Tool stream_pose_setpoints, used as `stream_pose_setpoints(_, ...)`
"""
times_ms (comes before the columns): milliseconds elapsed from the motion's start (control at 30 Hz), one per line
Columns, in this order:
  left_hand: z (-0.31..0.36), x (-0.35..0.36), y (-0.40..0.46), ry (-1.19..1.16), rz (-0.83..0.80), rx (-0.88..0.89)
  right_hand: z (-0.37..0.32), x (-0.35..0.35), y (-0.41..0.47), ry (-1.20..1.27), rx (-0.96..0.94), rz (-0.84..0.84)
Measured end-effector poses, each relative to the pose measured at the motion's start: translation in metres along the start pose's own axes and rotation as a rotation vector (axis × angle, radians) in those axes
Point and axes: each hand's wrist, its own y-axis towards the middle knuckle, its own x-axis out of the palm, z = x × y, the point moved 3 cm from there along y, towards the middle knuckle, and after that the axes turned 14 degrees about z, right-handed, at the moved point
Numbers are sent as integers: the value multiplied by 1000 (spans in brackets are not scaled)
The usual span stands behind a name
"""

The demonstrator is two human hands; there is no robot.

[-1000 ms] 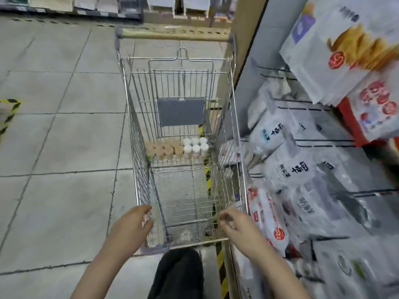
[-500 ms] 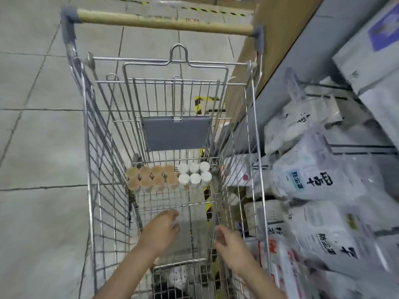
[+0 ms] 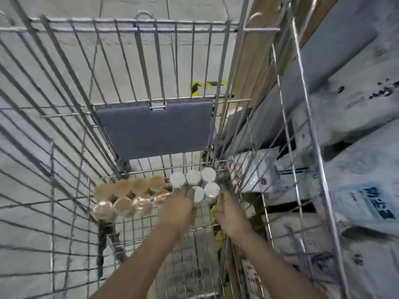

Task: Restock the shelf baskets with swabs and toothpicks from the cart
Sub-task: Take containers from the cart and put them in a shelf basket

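Note:
I look down into a wire cart (image 3: 64, 147). At its far end, on the bottom, stand several tan-topped toothpick tubs (image 3: 123, 188) in two rows and, right of them, several white-topped swab tubs (image 3: 193, 176). My left hand (image 3: 179, 209) reaches to where the two groups meet; its fingertips touch the nearest white tub, and its grip is hidden. My right hand (image 3: 230, 210) is beside the rightmost white tubs by the cart's right wall, fingers extended and holding nothing that I can see.
A grey flap (image 3: 155, 130) hangs on the cart's far wall above the tubs. Right of the cart is a shelf with white packaged goods (image 3: 356, 190) on wire hooks. Pale floor tiles and a yellow-black tape mark (image 3: 205, 85) show through the wires.
Both hands left the cart's near rim and reached deep inside to the tubs. My view dropped down and forward into the cart.

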Motion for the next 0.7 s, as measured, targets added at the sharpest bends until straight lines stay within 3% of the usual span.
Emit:
stream_pose_setpoints(200,-2,33,24,144,105,112,6,24,32,-38,-23,96)
stream_pose_setpoints(433,-2,29,26,131,272,198,7,22,26,173,41,207)
stream_pose_setpoints(600,-2,10,5,-35,338,209,-1,0,-18,318,69,363)
stream_pose_setpoints(700,-5,-17,-19,-196,382,107,-17,-16,-47,323,66,435)
